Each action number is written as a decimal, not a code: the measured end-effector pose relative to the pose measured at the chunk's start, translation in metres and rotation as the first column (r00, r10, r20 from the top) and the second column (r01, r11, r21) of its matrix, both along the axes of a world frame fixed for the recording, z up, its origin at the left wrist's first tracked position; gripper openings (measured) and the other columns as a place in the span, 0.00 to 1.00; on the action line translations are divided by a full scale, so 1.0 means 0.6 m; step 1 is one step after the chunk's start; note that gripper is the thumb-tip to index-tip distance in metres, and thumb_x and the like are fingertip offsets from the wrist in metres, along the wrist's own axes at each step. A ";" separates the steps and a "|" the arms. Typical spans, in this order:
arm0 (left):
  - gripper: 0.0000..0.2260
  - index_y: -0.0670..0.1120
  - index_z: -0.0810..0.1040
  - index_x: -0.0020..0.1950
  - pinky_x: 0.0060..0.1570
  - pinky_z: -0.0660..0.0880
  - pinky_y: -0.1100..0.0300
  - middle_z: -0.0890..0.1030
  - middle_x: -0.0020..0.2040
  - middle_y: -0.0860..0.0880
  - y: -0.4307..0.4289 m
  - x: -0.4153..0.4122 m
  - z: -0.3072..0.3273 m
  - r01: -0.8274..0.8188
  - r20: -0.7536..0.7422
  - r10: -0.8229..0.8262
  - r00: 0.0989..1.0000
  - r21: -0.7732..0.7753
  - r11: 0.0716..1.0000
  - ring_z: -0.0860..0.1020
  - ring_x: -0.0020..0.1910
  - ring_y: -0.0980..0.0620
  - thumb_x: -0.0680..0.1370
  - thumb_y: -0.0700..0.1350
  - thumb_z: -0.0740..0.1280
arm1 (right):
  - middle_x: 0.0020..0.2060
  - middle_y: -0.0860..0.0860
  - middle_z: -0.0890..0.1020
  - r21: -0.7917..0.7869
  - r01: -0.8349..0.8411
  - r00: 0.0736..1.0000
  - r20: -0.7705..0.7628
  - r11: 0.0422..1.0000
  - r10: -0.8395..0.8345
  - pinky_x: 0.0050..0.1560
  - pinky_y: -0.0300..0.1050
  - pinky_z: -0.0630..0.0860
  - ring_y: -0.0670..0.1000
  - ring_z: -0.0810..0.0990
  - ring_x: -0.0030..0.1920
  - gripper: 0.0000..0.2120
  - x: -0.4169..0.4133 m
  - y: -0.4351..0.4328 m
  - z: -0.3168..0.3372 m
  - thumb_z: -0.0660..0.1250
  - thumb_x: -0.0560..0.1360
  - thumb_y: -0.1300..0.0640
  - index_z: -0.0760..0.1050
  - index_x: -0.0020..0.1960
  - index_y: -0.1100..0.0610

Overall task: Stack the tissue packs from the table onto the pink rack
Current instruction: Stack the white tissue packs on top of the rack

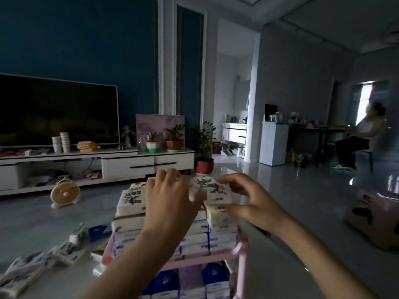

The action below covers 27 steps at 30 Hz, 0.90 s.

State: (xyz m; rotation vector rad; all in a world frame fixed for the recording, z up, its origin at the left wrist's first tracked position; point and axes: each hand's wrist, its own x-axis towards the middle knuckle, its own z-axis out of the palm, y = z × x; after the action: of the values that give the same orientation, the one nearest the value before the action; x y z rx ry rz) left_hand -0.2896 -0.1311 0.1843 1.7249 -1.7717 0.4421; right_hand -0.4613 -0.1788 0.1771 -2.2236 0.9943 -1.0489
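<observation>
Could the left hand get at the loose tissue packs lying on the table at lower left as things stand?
Probably yes. The left hand rests flat on the stacked packs holding nothing, and the loose packs lie uncovered on the table on its side, nothing between.

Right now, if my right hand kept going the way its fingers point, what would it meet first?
The top right flower-print tissue pack: your right hand curls toward it, fingertips already at its edge, though whether they touch is unclear.

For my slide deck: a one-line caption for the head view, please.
Left hand presses and right hand grips the top tissue packs stacked on the pink rack.
</observation>
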 end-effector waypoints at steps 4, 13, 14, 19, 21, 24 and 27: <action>0.27 0.51 0.75 0.59 0.59 0.65 0.51 0.76 0.58 0.52 -0.001 0.002 -0.009 -0.026 0.110 0.026 0.994 0.004 1.000 0.69 0.61 0.50 0.75 0.67 0.49 | 0.57 0.39 0.75 0.086 -0.031 0.999 0.042 0.996 0.027 0.50 0.34 0.73 0.36 0.72 0.57 0.19 -0.005 -0.008 -0.005 0.67 0.66 0.51 0.74 0.57 0.45; 0.03 0.50 0.81 0.40 0.54 0.69 0.39 0.84 0.41 0.51 0.000 0.034 -0.040 0.093 0.218 -0.056 0.974 -0.165 0.982 0.80 0.53 0.43 0.69 0.42 0.71 | 0.53 0.34 0.71 0.006 -0.026 0.999 0.046 1.000 0.026 0.40 0.18 0.66 0.21 0.69 0.45 0.16 0.009 -0.006 -0.026 0.66 0.75 0.56 0.72 0.62 0.52; 0.03 0.50 0.81 0.38 0.54 0.69 0.40 0.83 0.41 0.51 -0.001 0.034 -0.040 0.100 0.205 -0.068 0.976 -0.148 0.984 0.80 0.51 0.44 0.68 0.42 0.72 | 0.53 0.33 0.69 0.003 -0.027 0.999 0.044 1.000 0.027 0.40 0.17 0.65 0.21 0.69 0.45 0.17 0.009 -0.003 -0.025 0.67 0.74 0.54 0.71 0.62 0.51; 0.16 0.47 0.79 0.55 0.60 0.68 0.39 0.80 0.55 0.46 0.000 0.050 -0.040 0.131 0.069 -0.124 0.990 -0.115 0.985 0.76 0.58 0.45 0.76 0.54 0.58 | 0.64 0.35 0.63 -0.056 0.038 0.999 0.035 0.998 -0.036 0.49 0.19 0.58 0.35 0.61 0.61 0.14 0.014 0.007 -0.018 0.64 0.74 0.50 0.69 0.60 0.44; 0.19 0.45 0.76 0.60 0.62 0.67 0.42 0.77 0.60 0.44 0.011 0.070 -0.028 0.091 -0.096 -0.106 0.990 -0.148 0.985 0.74 0.60 0.44 0.77 0.54 0.54 | 0.65 0.39 0.66 -0.055 0.091 0.993 0.074 0.994 -0.087 0.51 0.27 0.63 0.39 0.64 0.62 0.14 0.016 0.006 -0.014 0.62 0.76 0.52 0.69 0.62 0.45; 0.17 0.43 0.71 0.66 0.60 0.69 0.46 0.73 0.64 0.42 0.023 0.109 -0.013 0.047 -0.404 -0.093 0.910 -0.122 0.991 0.73 0.60 0.43 0.80 0.49 0.55 | 0.65 0.46 0.71 -0.086 0.162 0.985 0.081 0.983 -0.155 0.59 0.41 0.69 0.45 0.70 0.64 0.16 0.026 -0.004 -0.001 0.59 0.78 0.51 0.69 0.65 0.49; 0.20 0.42 0.67 0.69 0.59 0.64 0.54 0.70 0.67 0.40 0.022 0.120 -0.012 0.159 -0.736 -0.127 0.664 -0.027 0.987 0.69 0.64 0.43 0.80 0.49 0.54 | 0.69 0.48 0.68 -0.112 0.147 0.985 -0.076 0.983 -0.156 0.59 0.39 0.62 0.46 0.66 0.67 0.20 0.049 -0.019 0.017 0.56 0.80 0.48 0.64 0.70 0.50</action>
State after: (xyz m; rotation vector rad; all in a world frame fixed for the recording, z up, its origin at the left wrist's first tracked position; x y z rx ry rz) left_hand -0.2177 -0.1178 0.1774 1.4572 -1.2806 -0.3483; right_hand -0.4318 -0.1901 0.1872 -2.3244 1.1865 -1.1049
